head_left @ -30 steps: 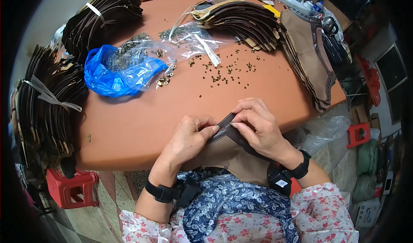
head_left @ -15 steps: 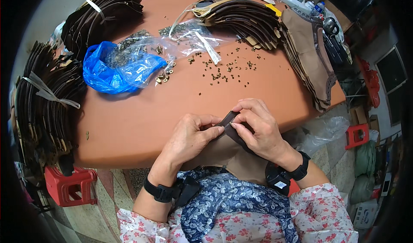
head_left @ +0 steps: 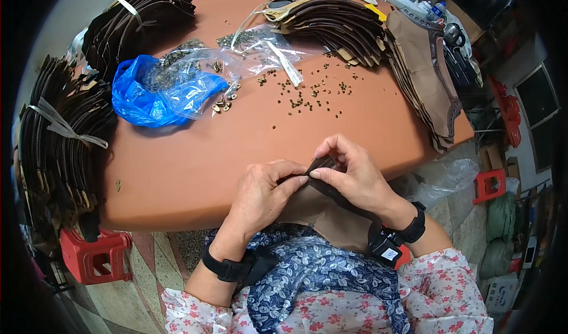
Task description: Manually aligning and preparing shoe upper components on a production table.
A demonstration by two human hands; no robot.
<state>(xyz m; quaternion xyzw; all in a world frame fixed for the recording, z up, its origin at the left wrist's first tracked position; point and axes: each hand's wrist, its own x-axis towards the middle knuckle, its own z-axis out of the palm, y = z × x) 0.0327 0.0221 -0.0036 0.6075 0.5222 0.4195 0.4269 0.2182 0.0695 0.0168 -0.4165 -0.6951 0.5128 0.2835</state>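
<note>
My left hand (head_left: 264,193) and my right hand (head_left: 352,174) meet at the near edge of the orange-brown table (head_left: 195,156). Both pinch the top edge of a dark brown leather piece (head_left: 331,213) that hangs down from the fingers over my lap. The fingertips hide whatever small part may sit between them. Small brass fittings (head_left: 307,94) lie scattered on the table beyond my hands.
A blue plastic bag (head_left: 160,94) and clear bags (head_left: 260,53) of metal hardware lie mid-table. Bundled stacks of dark leather pieces (head_left: 56,150) line the left edge, fanned stacks (head_left: 340,23) and tan pieces (head_left: 423,76) the far right. A red stool (head_left: 89,254) stands below left, another (head_left: 490,183) at right.
My hands stay together on the leather piece; the fingers shifted slightly along its top edge. Nothing on the table moved.
</note>
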